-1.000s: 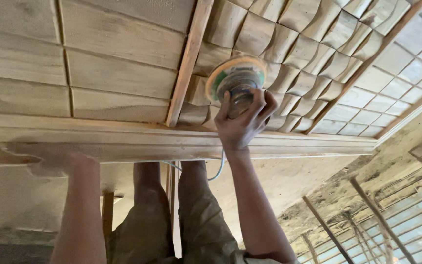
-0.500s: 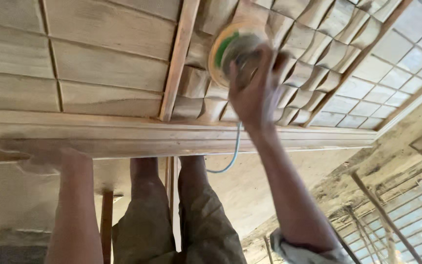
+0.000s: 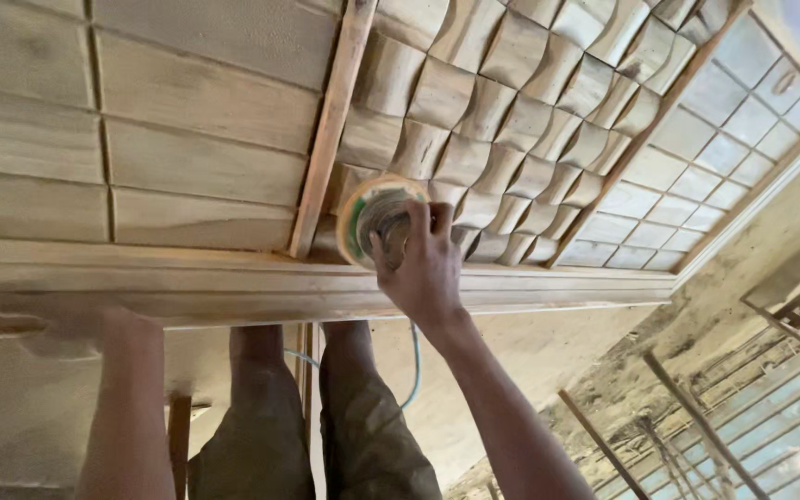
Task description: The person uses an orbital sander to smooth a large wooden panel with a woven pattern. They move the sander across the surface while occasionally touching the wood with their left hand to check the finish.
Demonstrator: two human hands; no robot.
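**Right hand gripping a round sander against carved wood**

Right hand (image 3: 426, 268) closed around a round sanding tool (image 3: 374, 218), fingers curled over its top, wrist reaching up from the lower right. Disc-shaped pad with a green ring and an orange edge, pressed on the wavy carved wooden panel (image 3: 511, 120), at its lower left corner, just beside a slim upright wooden strip (image 3: 331, 120). Pale blue cord (image 3: 412, 366) trailing down from below the wrist. Left hand (image 3: 57, 324) resting flat against the long wooden moulding (image 3: 326, 287) at the left edge, blurred and dusty; open or closed, cannot tell. Plain flat wooden boards (image 3: 141, 111) left of the strip. Legs in olive trousers (image 3: 326, 435) below, between the arms. Tiled floor (image 3: 696, 176) at the upper right, metal grille (image 3: 770, 426) at the lower right.
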